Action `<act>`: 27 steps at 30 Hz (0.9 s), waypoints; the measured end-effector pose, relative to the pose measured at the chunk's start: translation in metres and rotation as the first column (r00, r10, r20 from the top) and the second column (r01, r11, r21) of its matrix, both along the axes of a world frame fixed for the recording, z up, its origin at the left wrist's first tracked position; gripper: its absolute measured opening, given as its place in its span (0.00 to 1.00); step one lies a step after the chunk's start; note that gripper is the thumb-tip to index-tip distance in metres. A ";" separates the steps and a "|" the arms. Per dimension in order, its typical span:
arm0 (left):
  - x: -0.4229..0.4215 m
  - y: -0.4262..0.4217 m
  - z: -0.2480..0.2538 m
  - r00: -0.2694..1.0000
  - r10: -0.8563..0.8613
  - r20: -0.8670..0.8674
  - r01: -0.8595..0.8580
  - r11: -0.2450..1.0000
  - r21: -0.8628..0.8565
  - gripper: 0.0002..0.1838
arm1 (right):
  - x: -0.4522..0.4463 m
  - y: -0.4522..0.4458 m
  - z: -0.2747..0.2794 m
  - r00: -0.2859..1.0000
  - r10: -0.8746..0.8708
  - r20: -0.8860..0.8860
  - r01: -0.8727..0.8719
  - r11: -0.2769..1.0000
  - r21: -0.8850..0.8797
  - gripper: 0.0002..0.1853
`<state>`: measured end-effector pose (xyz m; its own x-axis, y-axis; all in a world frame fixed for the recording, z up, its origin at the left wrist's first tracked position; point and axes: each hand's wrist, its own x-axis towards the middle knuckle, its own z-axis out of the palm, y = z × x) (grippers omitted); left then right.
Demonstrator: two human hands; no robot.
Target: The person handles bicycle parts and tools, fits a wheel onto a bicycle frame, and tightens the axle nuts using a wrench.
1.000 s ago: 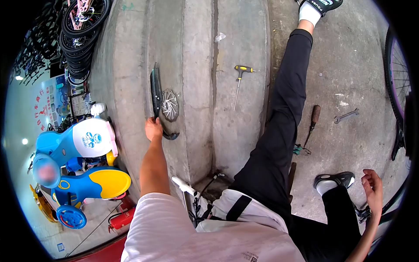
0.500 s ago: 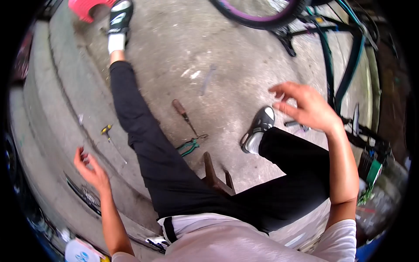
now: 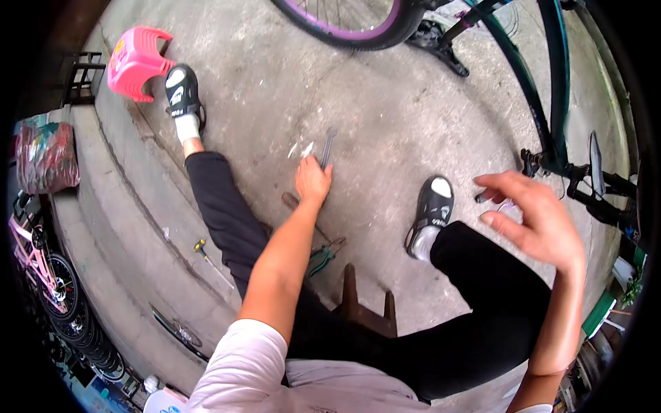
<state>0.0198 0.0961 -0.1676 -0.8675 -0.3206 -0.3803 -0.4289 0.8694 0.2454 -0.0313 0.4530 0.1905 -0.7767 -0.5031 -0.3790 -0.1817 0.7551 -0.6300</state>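
Note:
My left hand (image 3: 313, 182) is down at the concrete floor, fingers closed about the near end of a metal wrench (image 3: 328, 146) that lies there. Beneath my left forearm are a screwdriver with a brown handle (image 3: 290, 200), partly covered, and green-handled pliers (image 3: 323, 257). My right hand (image 3: 536, 219) hovers above the floor to the right, fingers curled and apart, holding nothing. Partly hidden behind its fingers is a small dark object (image 3: 480, 197) that I cannot make out.
A bicycle frame (image 3: 559, 76) and its purple-rimmed wheel (image 3: 358, 34) lie at the upper right. A pink stool (image 3: 136, 62) stands upper left. On the steps lie a yellow-handled screwdriver (image 3: 201, 248) and a dark curved part (image 3: 180, 333). A wooden stool (image 3: 365, 315) is between my legs.
My left hand has swung from the left side across my leg to the wrench on the floor. My right hand stays raised and open. The whole view has shifted.

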 end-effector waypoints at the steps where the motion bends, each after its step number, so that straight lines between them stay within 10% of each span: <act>1: 0.002 0.007 -0.011 0.998 0.010 0.056 -0.009 1.000 -0.026 0.21 | -0.004 -0.003 0.002 1.000 -0.003 -0.013 0.003 1.000 -0.025 0.22; 8: 0.002 0.028 -0.003 0.934 -0.078 0.348 0.138 0.979 -0.151 0.13 | -0.007 0.001 -0.014 0.987 0.135 -0.085 -0.145 0.982 -0.119 0.21; 18: -0.113 0.055 0.035 0.979 -0.182 -0.096 0.194 0.972 0.135 0.28 | -0.009 0.053 -0.028 0.999 -0.032 0.019 0.034 0.993 -0.110 0.25; 22: -0.191 0.060 0.060 0.946 0.098 -0.308 0.063 0.878 0.475 0.34 | -0.008 0.081 -0.044 0.949 -0.245 -0.196 0.232 0.969 -0.088 0.25; 24: -0.228 0.074 0.155 0.889 0.234 -0.394 -0.016 0.875 0.484 0.36 | -0.008 0.085 -0.052 0.917 -0.273 -0.289 0.265 0.962 -0.068 0.22; 27: -0.322 0.044 0.197 0.625 0.609 -0.488 -0.235 0.743 0.626 0.36 | 0.000 0.088 -0.039 0.959 -0.165 -0.228 0.185 0.980 0.069 0.22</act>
<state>-0.3023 0.1404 0.0290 -0.7498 -0.6616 -0.0082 -0.2899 0.3174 0.9029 -0.0310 0.5407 0.1518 -0.9188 -0.3241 -0.2252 -0.1686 0.8383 -0.5185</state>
